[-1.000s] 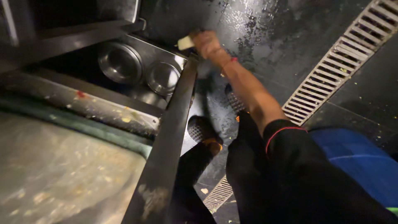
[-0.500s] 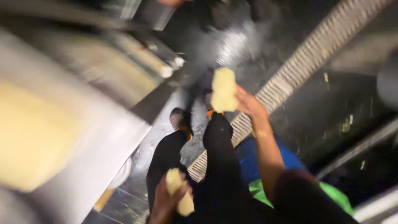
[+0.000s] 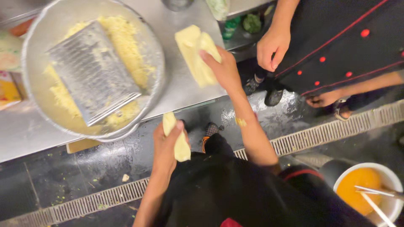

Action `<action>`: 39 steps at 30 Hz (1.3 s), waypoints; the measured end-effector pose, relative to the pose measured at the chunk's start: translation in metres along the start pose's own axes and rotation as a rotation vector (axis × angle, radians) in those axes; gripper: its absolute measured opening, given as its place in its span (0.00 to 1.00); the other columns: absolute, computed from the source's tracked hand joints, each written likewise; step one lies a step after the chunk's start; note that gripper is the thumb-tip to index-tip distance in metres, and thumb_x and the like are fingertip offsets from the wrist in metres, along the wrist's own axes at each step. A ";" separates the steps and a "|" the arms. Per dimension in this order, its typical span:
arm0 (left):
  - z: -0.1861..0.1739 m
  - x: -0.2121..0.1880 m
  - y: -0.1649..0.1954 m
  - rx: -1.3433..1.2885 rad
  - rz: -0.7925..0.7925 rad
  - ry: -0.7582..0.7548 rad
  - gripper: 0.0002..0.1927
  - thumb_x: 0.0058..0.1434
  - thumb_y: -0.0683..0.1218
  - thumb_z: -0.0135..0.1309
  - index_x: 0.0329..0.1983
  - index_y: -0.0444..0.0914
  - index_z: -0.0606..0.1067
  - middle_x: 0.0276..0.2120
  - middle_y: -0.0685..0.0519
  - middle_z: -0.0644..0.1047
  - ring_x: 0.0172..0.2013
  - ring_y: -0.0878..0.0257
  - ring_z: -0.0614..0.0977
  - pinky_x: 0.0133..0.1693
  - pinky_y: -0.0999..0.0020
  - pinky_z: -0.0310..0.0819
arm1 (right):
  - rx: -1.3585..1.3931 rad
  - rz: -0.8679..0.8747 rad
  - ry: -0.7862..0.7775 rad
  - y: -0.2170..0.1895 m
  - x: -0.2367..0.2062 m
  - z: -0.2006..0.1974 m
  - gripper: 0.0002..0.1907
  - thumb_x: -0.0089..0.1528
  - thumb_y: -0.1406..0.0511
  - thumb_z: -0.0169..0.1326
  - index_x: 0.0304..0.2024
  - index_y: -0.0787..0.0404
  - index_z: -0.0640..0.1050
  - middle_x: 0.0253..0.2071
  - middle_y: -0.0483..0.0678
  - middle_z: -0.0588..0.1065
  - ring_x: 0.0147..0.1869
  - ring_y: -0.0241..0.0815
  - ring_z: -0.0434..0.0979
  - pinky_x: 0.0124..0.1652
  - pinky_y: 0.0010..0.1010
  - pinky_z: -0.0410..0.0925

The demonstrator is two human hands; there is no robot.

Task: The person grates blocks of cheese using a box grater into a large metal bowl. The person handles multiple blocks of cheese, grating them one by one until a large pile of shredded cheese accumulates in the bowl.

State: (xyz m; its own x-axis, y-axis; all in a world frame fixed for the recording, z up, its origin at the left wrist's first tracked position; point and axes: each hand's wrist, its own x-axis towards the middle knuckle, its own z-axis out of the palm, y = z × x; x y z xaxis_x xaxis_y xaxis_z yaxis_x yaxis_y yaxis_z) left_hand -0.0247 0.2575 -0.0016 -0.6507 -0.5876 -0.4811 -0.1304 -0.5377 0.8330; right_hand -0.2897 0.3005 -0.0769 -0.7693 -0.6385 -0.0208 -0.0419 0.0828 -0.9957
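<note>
My right hand [image 3: 224, 68] grips a large pale yellow block of cheese [image 3: 194, 52] and holds it over the steel counter [image 3: 185, 84]. My left hand [image 3: 165, 143] holds a smaller piece of cheese [image 3: 179, 141] just below the counter's edge. To the left, a big round metal bowl [image 3: 35, 63] holds grated cheese [image 3: 120, 40], with a flat metal grater [image 3: 92, 71] lying slanted in it.
Another person in a black jacket with red buttons [image 3: 336, 42] stands across the counter, one hand [image 3: 271, 46] hanging near its edge. A white bowl of orange liquid [image 3: 364, 187] sits at the lower right. The wet dark floor has a drain grate [image 3: 320, 132].
The view has swung from the floor up to the counter. Both hands have risen with their cheese pieces; the bowl and grater have come into view.
</note>
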 end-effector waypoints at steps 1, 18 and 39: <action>0.001 0.004 0.009 -0.023 0.056 0.041 0.12 0.66 0.50 0.58 0.41 0.37 0.71 0.25 0.52 0.74 0.22 0.65 0.77 0.23 0.67 0.74 | -0.306 -0.049 0.069 -0.011 0.016 0.010 0.22 0.66 0.55 0.60 0.54 0.65 0.80 0.48 0.56 0.80 0.50 0.45 0.77 0.50 0.35 0.71; -0.082 0.033 0.113 0.792 0.581 0.126 0.32 0.68 0.52 0.57 0.68 0.32 0.64 0.65 0.37 0.68 0.64 0.42 0.70 0.62 0.50 0.66 | 0.898 0.506 -0.299 -0.016 -0.028 0.118 0.18 0.71 0.59 0.51 0.58 0.64 0.72 0.47 0.52 0.80 0.37 0.45 0.83 0.26 0.29 0.72; -0.224 0.085 0.108 0.083 0.118 0.069 0.18 0.65 0.42 0.58 0.55 0.36 0.66 0.46 0.53 0.74 0.46 0.66 0.73 0.50 0.68 0.67 | 1.088 0.420 -0.058 -0.075 -0.064 0.200 0.28 0.60 0.71 0.56 0.64 0.60 0.69 0.42 0.47 0.72 0.30 0.38 0.74 0.26 0.25 0.68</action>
State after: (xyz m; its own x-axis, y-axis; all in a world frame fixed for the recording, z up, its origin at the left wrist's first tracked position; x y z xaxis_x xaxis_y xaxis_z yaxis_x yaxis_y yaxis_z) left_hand 0.0737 0.0142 -0.0132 -0.6127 -0.6850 -0.3941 -0.1193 -0.4127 0.9030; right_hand -0.1097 0.1828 -0.0188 -0.5614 -0.7530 -0.3432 0.7992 -0.3857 -0.4609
